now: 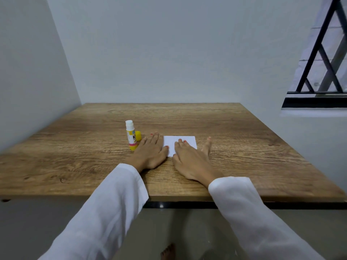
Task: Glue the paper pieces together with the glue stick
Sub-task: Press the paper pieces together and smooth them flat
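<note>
Only one bit of lettering readable: a bold black "K" on the white label panel of the glue stick (131, 135), standing upright and uncapped on the worktop (234, 128). Followed by a second stroke cut off at the curve of the tube, too partial to name. Small blue patch above that letter, blurred, nothing legible in it. Fine print running down the label's left edge, too small to make out. Pink band near the tube's base, no words discernible. Nothing printed on the white paper (185, 141). No lettering on the yellow cap (138, 135) lying just behind the tube.
</note>
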